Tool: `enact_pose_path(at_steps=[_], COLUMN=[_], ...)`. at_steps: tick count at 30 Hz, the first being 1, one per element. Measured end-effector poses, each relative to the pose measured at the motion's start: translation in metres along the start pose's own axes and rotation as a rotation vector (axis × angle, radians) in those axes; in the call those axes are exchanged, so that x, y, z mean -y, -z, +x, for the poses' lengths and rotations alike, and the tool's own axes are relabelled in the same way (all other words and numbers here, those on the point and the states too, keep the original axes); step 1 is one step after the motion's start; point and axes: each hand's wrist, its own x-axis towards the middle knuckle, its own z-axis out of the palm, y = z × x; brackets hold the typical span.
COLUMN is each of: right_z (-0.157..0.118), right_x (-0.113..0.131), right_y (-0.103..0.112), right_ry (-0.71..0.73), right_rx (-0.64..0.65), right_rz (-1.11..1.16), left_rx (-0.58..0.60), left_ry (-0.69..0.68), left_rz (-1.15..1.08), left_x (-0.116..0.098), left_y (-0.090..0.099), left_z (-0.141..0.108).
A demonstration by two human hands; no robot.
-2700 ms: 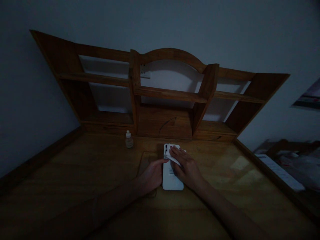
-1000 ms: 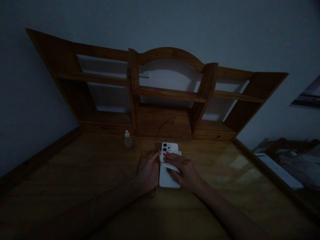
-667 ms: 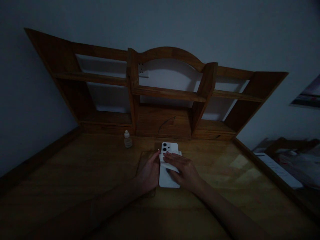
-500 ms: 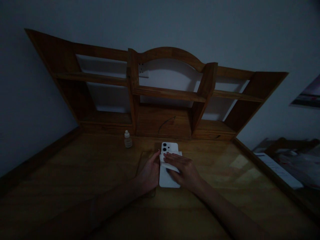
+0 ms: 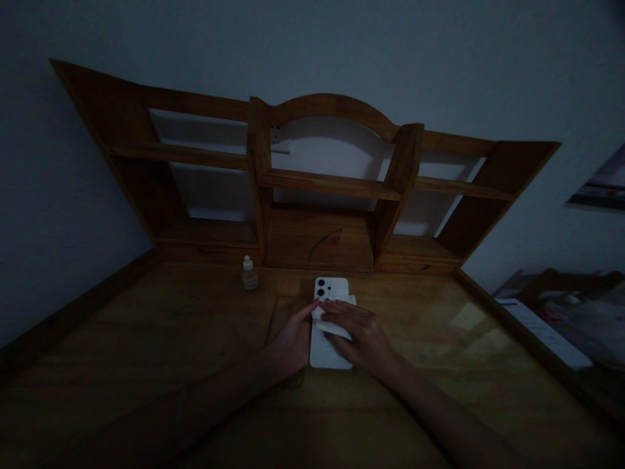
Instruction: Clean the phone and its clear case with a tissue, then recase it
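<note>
A white smartphone (image 5: 326, 355) is back side up at the middle of the desk, its camera lenses at the far end. Along its left edge is my left hand (image 5: 291, 344), the thumb on the back near the lenses and the other fingers mostly hidden. My right hand (image 5: 365, 335) presses a folded white wipe or cloth (image 5: 334, 329) across the middle of the phone's back. Whether the phone touches the desk or is slightly raised cannot be seen. Partly under my left wrist lies a flat, thin-edged rectangular thing (image 5: 279, 315), too dim to name.
A small clear bottle with a white cap (image 5: 250, 276) stands on the wooden desk (image 5: 195, 319), left of the phone. Behind rises a wooden shelf unit (image 5: 319, 238) against the wall. Past the desk's right edge are a white flat object (image 5: 547, 335) and a plastic bag (image 5: 586, 326).
My left thumb has shifted from the phone's edge onto its back, touching the wipe. My right hand stays on the wipe with only a slight shift.
</note>
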Motion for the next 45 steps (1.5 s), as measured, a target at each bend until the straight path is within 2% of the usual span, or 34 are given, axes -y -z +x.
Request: enact_pose_path(at_steps=[4,9,16,21,28,34,39,45], right_z=[0.0,-0.001,0.001,0.001,0.001,0.001,0.003,0.003], right_x=[0.001,0.002,0.003,0.004,0.004,0.004,0.006,0.011], right_y=[0.0,-0.001,0.0,0.001,0.001,0.005,0.007,0.009], right_ry=[0.006,0.008,-0.01,-0.017,-0.051,-0.017,-0.02,-0.076], right_rx=[-0.006,-0.017,0.002,-0.001,-0.001,0.013,-0.006,0.001], right_rz=[0.012,-0.01,-0.015,-0.007,0.002,0.018,0.039,0.055], left_rx=[-0.002,0.057,0.053,0.077,0.059,-0.033,-0.006,-0.029], left_ry=[-0.003,0.021,0.012,0.023,0.009,0.021,-0.009,-0.017], left_rz=[-0.004,-0.04,-0.047,-0.034,-0.04,-0.037,-0.045,-0.03], left_x=[0.0,0.0,0.0,0.001,0.0,-0.002,-0.002,-0.003], left_y=[0.0,0.001,-0.002,0.003,-0.002,-0.012,-0.008,-0.009], left_z=[0.001,0.0,-0.001,0.001,-0.001,-0.005,-0.005,-0.006])
